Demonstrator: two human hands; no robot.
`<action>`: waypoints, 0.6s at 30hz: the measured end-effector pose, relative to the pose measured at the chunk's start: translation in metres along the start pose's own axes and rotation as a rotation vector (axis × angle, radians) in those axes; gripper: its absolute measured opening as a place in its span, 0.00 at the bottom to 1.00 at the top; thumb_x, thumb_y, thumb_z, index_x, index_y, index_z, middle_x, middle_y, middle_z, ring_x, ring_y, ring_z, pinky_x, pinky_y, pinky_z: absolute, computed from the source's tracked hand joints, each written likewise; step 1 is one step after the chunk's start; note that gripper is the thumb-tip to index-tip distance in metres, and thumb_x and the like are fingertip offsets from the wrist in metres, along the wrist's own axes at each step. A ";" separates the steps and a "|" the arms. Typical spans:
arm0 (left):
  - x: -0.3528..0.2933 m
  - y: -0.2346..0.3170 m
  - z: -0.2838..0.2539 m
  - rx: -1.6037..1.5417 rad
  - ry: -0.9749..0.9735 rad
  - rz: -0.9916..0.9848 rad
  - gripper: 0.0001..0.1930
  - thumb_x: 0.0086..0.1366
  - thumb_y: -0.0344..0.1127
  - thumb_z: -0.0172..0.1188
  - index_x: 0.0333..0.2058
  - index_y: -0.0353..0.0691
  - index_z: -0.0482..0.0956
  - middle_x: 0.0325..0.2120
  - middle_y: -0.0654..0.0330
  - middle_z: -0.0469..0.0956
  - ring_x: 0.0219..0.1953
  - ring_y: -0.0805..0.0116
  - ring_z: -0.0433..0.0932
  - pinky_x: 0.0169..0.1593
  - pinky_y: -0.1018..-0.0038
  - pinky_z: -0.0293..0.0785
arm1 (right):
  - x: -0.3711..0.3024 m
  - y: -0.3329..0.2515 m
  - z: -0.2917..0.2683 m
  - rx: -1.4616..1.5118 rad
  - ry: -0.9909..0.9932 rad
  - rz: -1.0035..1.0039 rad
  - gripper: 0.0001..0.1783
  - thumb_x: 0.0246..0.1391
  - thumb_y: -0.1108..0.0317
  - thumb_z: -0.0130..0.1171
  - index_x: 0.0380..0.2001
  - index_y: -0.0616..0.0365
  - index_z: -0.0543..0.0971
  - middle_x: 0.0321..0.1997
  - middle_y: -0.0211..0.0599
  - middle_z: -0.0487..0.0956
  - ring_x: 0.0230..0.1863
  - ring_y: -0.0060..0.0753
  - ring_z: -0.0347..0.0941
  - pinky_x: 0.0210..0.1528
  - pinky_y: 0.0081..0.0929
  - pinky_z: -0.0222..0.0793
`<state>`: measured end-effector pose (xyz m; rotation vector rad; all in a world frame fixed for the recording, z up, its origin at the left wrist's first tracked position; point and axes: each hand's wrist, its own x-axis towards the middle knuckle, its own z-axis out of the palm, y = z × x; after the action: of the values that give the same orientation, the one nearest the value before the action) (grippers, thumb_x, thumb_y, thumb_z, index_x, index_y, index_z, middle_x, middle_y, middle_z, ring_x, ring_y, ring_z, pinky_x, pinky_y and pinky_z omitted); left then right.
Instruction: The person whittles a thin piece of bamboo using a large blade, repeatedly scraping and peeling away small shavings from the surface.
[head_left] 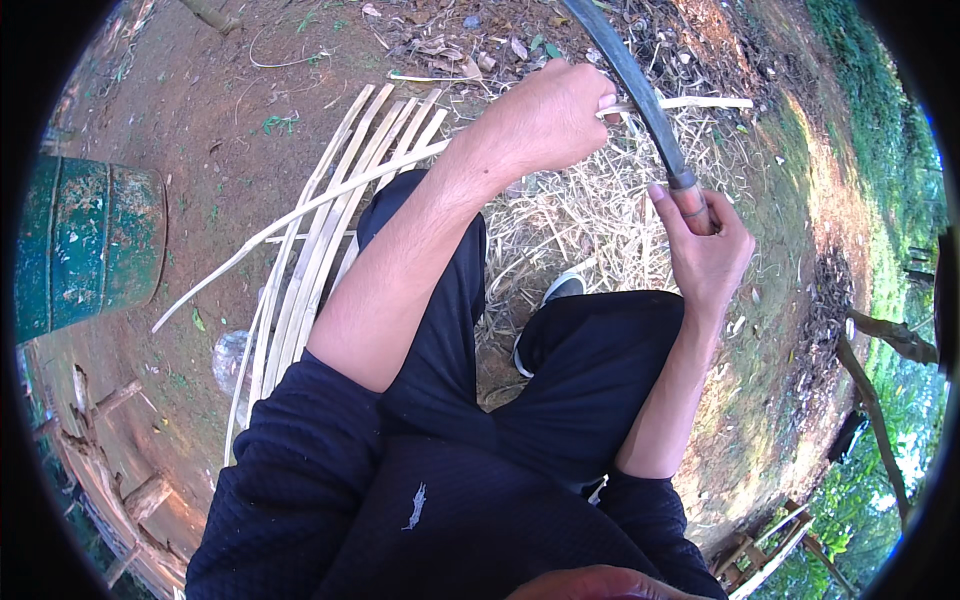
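Observation:
My left hand (560, 115) is closed around a long pale strip of split wood or bamboo (715, 102). One end sticks out to the right of my fist. The other passes behind my forearm and slants down to the left. In my right hand (708, 250) is a machete (632, 80), gripped by its reddish-brown handle, with the long dark blade pointing up and slightly left. The blade crosses the strip just right of my left fist; whether they touch, I cannot tell. Several similar pale strips (312, 262) lie side by side at my left thigh.
Pale shavings (560, 225) cover the ground before my feet. A worn green drum (105, 235) is at the far left. Rough wooden poles (148, 497) stand at lower left, with more branches (880, 410) on the right. Dry leaves (440, 50) lie ahead.

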<state>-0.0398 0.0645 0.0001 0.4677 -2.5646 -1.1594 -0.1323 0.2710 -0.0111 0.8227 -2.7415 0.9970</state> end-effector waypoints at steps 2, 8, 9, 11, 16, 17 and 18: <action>-0.002 0.006 -0.005 -0.002 -0.024 -0.036 0.07 0.63 0.23 0.49 0.28 0.28 0.76 0.17 0.40 0.74 0.23 0.48 0.79 0.30 0.55 0.69 | 0.000 0.001 0.001 0.003 0.017 -0.017 0.24 0.43 0.51 0.78 0.32 0.61 0.85 0.17 0.30 0.78 0.20 0.18 0.72 0.25 0.22 0.66; -0.004 0.005 -0.007 0.001 -0.015 -0.017 0.07 0.62 0.22 0.49 0.28 0.27 0.75 0.18 0.40 0.74 0.23 0.48 0.79 0.31 0.54 0.70 | 0.000 0.000 0.000 -0.042 0.029 -0.031 0.26 0.42 0.49 0.78 0.34 0.60 0.86 0.19 0.34 0.81 0.21 0.23 0.77 0.28 0.25 0.71; -0.004 0.004 -0.007 0.004 0.000 -0.008 0.07 0.61 0.22 0.49 0.28 0.27 0.76 0.19 0.40 0.75 0.24 0.48 0.79 0.31 0.54 0.70 | 0.000 0.001 0.001 -0.046 0.039 -0.049 0.25 0.41 0.49 0.78 0.33 0.60 0.86 0.18 0.34 0.80 0.21 0.22 0.76 0.27 0.25 0.70; -0.003 0.000 -0.005 0.010 0.031 0.011 0.06 0.60 0.22 0.49 0.28 0.27 0.76 0.20 0.40 0.75 0.24 0.47 0.79 0.32 0.54 0.70 | 0.000 0.002 0.000 -0.027 0.048 -0.056 0.25 0.41 0.49 0.78 0.33 0.61 0.85 0.18 0.34 0.80 0.20 0.22 0.75 0.27 0.25 0.70; -0.002 0.000 -0.005 0.038 0.014 -0.006 0.07 0.59 0.21 0.49 0.31 0.28 0.78 0.21 0.40 0.76 0.24 0.46 0.78 0.33 0.54 0.70 | 0.001 0.003 -0.002 0.025 0.062 0.003 0.24 0.42 0.51 0.78 0.32 0.61 0.85 0.17 0.33 0.79 0.19 0.21 0.73 0.26 0.24 0.68; -0.002 0.002 -0.007 0.043 0.000 -0.011 0.08 0.59 0.21 0.49 0.31 0.28 0.78 0.21 0.40 0.76 0.24 0.46 0.78 0.32 0.54 0.69 | 0.001 0.005 -0.002 0.019 0.063 0.006 0.24 0.42 0.51 0.78 0.32 0.61 0.85 0.17 0.33 0.79 0.19 0.21 0.73 0.26 0.24 0.68; -0.002 0.003 -0.006 0.024 -0.002 -0.012 0.08 0.60 0.21 0.49 0.32 0.29 0.79 0.20 0.41 0.76 0.23 0.48 0.77 0.31 0.55 0.69 | 0.002 0.006 -0.002 0.011 0.065 0.008 0.24 0.42 0.50 0.78 0.32 0.61 0.85 0.17 0.32 0.79 0.19 0.20 0.73 0.26 0.24 0.68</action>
<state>-0.0357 0.0627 0.0058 0.4887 -2.5838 -1.1349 -0.1378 0.2753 -0.0124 0.7672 -2.6892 1.0221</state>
